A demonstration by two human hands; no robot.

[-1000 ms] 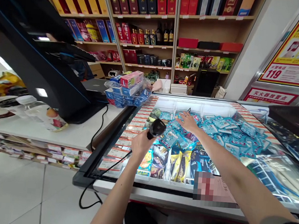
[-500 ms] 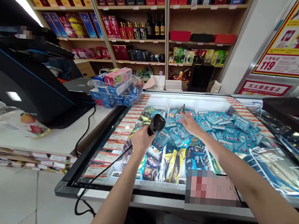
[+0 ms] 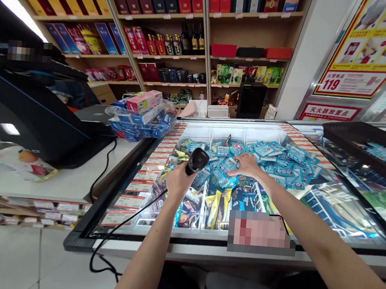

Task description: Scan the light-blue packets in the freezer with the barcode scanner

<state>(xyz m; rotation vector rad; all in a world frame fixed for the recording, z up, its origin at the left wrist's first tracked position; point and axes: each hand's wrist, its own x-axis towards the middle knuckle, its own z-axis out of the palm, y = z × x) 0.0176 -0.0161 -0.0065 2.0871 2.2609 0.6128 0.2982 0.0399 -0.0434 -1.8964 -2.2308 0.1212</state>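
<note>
My left hand (image 3: 178, 180) is wrapped round the handle of a black barcode scanner (image 3: 197, 161), whose head points forward over the freezer. A black cable (image 3: 130, 222) runs from it down to the left. My right hand (image 3: 247, 165) reaches over a pile of blue ice cream packets (image 3: 283, 162), thumb and fingers apart, close to or touching the packets beneath. Just beyond that hand, a dark narrow wrapper (image 3: 228, 140) stands up from the pile. Yellow wrappers (image 3: 217, 206) lie in a white wire basket nearer to me.
The chest freezer (image 3: 201, 248) has glass panels and rows of price labels. At left, a counter (image 3: 73, 182) carries a black checkout terminal (image 3: 44, 119) and plastic-wrapped boxes (image 3: 143, 116). A partly blurred pink item (image 3: 259, 232) rests on the front edge. Stocked shelves (image 3: 173, 58) stand behind.
My right hand has drawn back from the dark narrow wrapper, and its thumb and fingers have spread over the blue packets. The left hand keeps its hold on the scanner. The view has shifted slightly.
</note>
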